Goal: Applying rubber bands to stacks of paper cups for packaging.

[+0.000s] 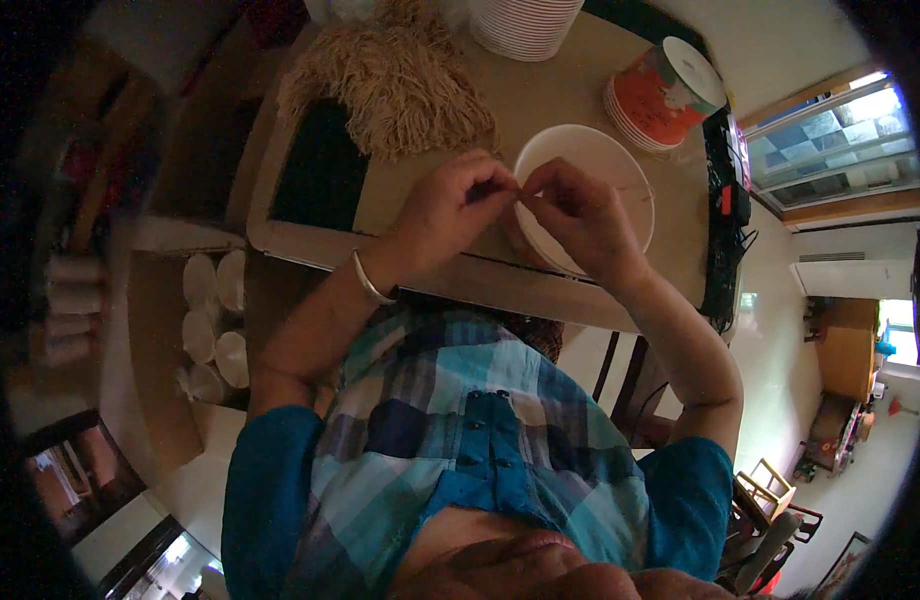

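Observation:
My left hand (448,212) and my right hand (585,218) meet over the near left rim of a white round tub (590,150). Both are closed in a pinch, fingertips almost touching. Whatever lies between them is too small and dim to name. A thin, light strand (635,187) shows against the tub's inner right wall. Beyond my left hand, a heap of beige stringy strands (405,85) lies on the table (540,95).
A stack of red printed paper tubs (660,95) stands at the back right, near a stack of white tubs (525,25) at the far edge. Black cables (722,265) hang along the table's right side. On the left, a cardboard box (160,350) holds several white cup stacks (215,310).

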A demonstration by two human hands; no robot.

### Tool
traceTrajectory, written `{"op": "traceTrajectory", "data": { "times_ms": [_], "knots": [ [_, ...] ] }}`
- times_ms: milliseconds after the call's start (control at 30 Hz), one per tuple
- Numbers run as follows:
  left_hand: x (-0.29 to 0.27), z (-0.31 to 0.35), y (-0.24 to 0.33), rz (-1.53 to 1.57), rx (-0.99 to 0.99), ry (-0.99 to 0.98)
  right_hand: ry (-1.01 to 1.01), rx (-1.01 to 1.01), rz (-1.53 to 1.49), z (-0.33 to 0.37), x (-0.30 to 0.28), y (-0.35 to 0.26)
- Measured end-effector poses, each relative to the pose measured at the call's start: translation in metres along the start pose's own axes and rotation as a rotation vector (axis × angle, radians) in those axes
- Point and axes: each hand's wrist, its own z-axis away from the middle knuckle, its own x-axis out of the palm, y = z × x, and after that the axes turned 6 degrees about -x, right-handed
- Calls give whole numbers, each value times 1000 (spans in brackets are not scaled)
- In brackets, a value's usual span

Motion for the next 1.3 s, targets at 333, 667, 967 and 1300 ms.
{"op": "traceTrajectory", "data": {
  "times_ms": [333, 667, 967, 1300],
  "knots": [
    [-7, -4, -9, 105, 38, -166, 39, -73, 21, 1, 5, 0],
    [-15, -11, -1, -85, 136, -177, 43, -19, 21, -1, 2, -6],
    [-15, -12, -5, -198, 290, -126, 69, 56, 79, -1, -1, -7],
    [-14, -15, -9, -279, 340, -113, 68, 339, -87, -1, -3, -26]
  ]
}}
